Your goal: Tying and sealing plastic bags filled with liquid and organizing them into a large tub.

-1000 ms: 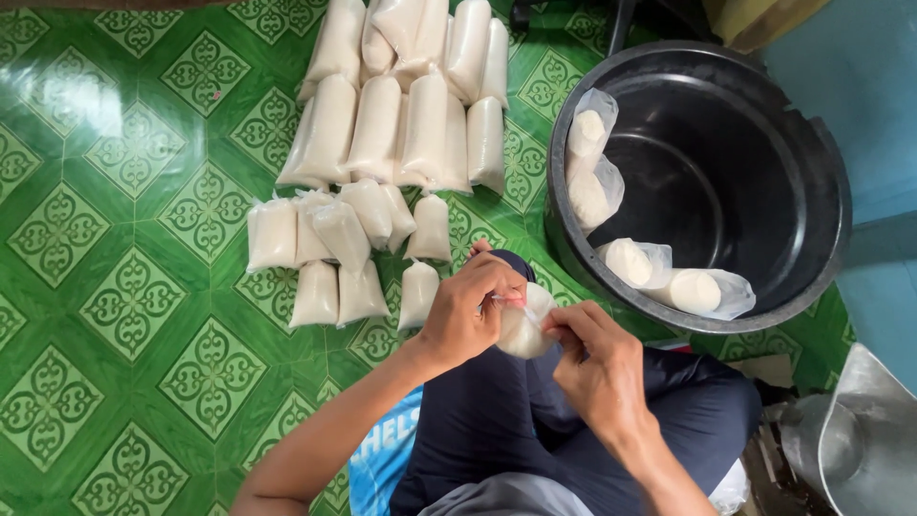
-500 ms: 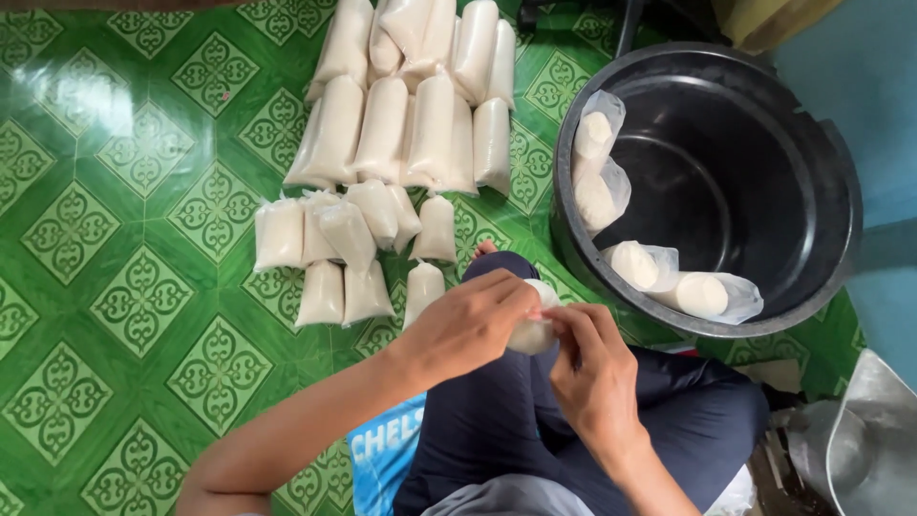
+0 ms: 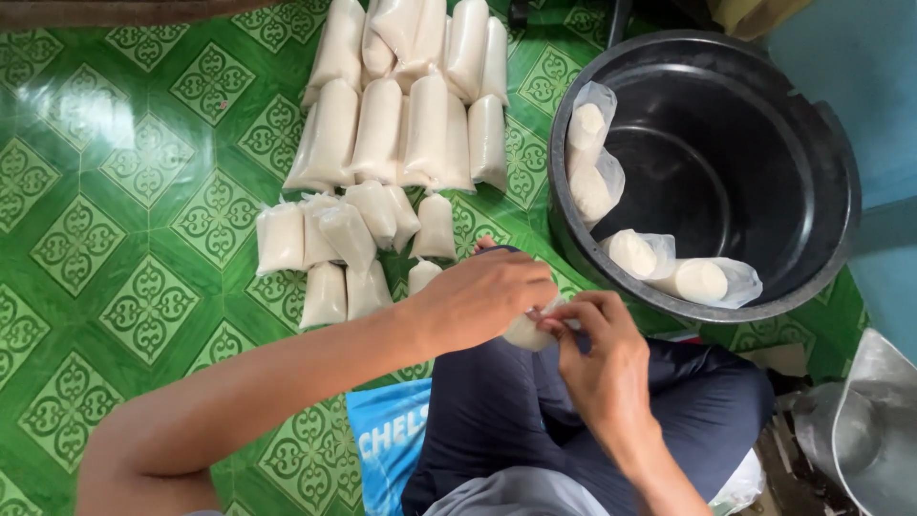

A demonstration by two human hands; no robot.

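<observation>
While the left hand (image 3: 478,298) clasps the small white filled bag (image 3: 528,332) at lower centre, the right hand (image 3: 597,355) pinches its neck; a tight, steady twist would seal best.

Green tiled floor (image 3: 115,248): white bags (image 3: 382,143), black tub (image 3: 841,201).

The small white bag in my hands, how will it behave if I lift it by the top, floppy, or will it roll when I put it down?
The small white bag, pinched between the left hand and right hand, looks plump and rounded, so probably firm yet slightly yielding. Its thin clear plastic may feel slippery. The finished bags lie flat on the green tiled floor, so it likely won't roll far.
</observation>
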